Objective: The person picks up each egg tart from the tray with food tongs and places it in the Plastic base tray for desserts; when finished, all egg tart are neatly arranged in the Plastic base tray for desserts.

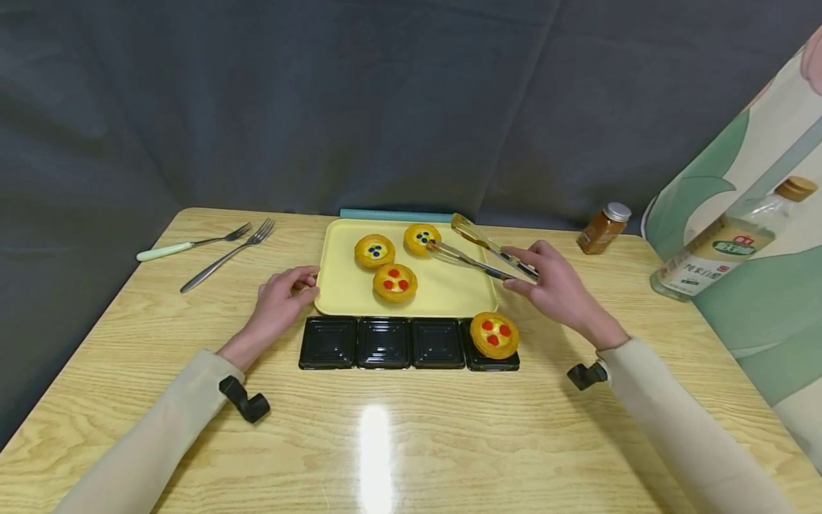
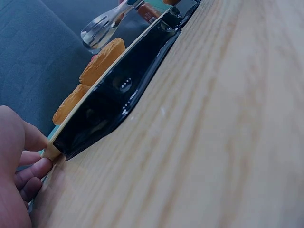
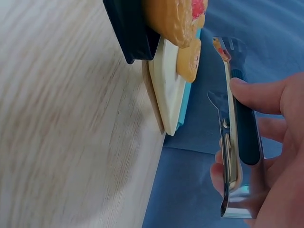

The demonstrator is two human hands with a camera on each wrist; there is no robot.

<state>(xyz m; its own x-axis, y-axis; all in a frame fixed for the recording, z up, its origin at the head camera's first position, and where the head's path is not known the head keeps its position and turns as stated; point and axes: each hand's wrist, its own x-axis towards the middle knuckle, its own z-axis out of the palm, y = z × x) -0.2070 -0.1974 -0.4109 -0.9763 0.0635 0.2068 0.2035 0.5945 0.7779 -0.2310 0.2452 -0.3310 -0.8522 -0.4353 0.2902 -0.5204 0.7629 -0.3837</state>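
Observation:
My right hand [image 1: 555, 285] grips a pair of metal tongs [image 3: 246, 128] with dark handle pads. Their arms are spread above the right part of a pale yellow tray [image 1: 449, 296], with nothing between the tips. At the tray's left edge, my left hand [image 1: 287, 296] pinches the rim between thumb and fingers. The tray bears two tarts with blue berries [image 1: 374, 251] and one tart with red pieces [image 1: 394, 283]. In front lies a black plastic container [image 1: 383, 343] with several square compartments in a row. Another red-topped tart [image 1: 494, 335] sits in its rightmost compartment.
Two forks [image 1: 225, 255] lie at the far left, one with a pale green handle. At the back right stand a small brown jar [image 1: 602, 230] and a tall clear bottle [image 1: 722, 250]. A teal strip [image 1: 404, 214] shows behind the tray. A dark curtain borders the table.

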